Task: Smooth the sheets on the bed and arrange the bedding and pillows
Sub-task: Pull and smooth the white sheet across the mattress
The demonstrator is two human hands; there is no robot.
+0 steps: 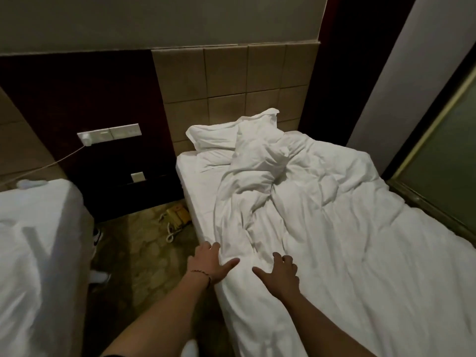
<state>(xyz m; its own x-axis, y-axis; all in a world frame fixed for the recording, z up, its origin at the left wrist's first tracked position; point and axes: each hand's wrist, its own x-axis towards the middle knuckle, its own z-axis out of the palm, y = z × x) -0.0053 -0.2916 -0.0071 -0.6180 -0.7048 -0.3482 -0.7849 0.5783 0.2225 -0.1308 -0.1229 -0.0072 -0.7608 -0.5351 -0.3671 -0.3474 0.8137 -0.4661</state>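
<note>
I had both hands down at the near left edge of the bed (192, 186), on the rumpled white duvet (334, 215). My left hand (210, 262) lay at the very edge, thumb stretched out onto the cloth and fingers spread apart, with the fingertips partly tucked under a raised fold, so I could not tell whether they pinched it. A thin bracelet (202, 273) circled that wrist. My right hand (279, 273) sat just beside it, further onto the bed, thumb splayed toward the left hand and fingers curled down, pressing into the fabric; it held nothing that I could see.

The duvet was bunched in a twisted ridge running from my hands toward the far end, where two white pillows (219, 140) leaned against the tan padded headboard (231, 78). The fitted sheet (195, 176) showed bare along the far left side.

On the floor left of the bed lay a yellowish corded telephone (177, 216) (no readable writing on it). A white switch panel (110, 134) was fixed to the dark wall, a cable running from it, and a second white bed (33, 253) filled the near left.
</note>
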